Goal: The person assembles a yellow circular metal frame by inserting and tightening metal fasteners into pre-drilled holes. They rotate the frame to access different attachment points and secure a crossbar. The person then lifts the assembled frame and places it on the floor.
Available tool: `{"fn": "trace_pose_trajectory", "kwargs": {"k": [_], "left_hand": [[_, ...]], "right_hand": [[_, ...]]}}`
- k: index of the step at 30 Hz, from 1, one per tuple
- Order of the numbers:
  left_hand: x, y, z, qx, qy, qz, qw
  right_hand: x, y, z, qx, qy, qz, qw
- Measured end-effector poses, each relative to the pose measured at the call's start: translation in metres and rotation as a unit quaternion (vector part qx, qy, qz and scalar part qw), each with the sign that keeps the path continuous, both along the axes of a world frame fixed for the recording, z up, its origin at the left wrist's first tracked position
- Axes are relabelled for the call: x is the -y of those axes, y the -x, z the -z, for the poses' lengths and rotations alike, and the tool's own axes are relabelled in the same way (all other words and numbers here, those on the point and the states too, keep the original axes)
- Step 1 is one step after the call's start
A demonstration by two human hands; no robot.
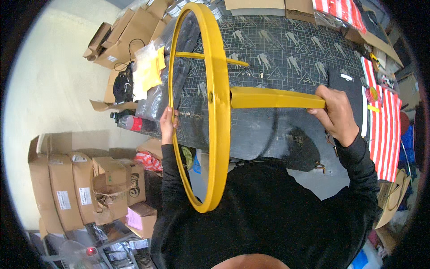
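A large yellow hoop (217, 134), seen nearly edge-on, stands upright before my chest above the work table (277, 80). From its right side a flat yellow bar (277, 98) sticks out. My right hand (339, 114) is closed around that bar's outer end. On the far left side of the hoop, my left hand (168, 124) grips the rim with its fingers. A second, thinner yellow bar (239, 62) shows through and beyond the hoop; its joint with the hoop is partly hidden.
Yellow and clear packets (154, 67) lie on plastic-wrapped dark goods at the table's left. A bottle (130, 122) lies at the left edge. Red-and-white striped material (385, 134) hangs at the right. Cardboard boxes (62, 193) stand lower left.
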State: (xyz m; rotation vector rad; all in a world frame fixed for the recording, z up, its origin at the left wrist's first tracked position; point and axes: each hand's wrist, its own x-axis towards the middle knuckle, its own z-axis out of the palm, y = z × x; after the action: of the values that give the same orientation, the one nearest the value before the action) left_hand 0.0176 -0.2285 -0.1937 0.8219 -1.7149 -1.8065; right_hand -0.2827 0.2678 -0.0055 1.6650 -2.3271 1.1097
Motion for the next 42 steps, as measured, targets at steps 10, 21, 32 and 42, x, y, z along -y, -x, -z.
{"fn": "trace_pose_trajectory", "kwargs": {"k": [10, 21, 32, 42], "left_hand": [[0.015, -0.06, -0.019, 0.082, 0.022, -0.037, 0.996], [0.011, -0.058, -0.016, 0.022, -0.016, -0.049, 0.998], [0.024, -0.078, -0.021, 0.028, 0.05, -0.056, 0.997], [0.006, -0.08, -0.022, -0.03, -0.049, -0.096, 0.994]], "right_hand": [[0.014, 0.003, 0.007, 0.356, -0.201, -0.317, 0.856], [0.055, -0.03, 0.058, -0.033, 0.113, 0.054, 0.992], [0.044, -0.003, 0.019, 0.292, -0.118, -0.37, 0.874], [0.051, -0.034, 0.007, 0.064, 0.142, -0.099, 0.983]]}}
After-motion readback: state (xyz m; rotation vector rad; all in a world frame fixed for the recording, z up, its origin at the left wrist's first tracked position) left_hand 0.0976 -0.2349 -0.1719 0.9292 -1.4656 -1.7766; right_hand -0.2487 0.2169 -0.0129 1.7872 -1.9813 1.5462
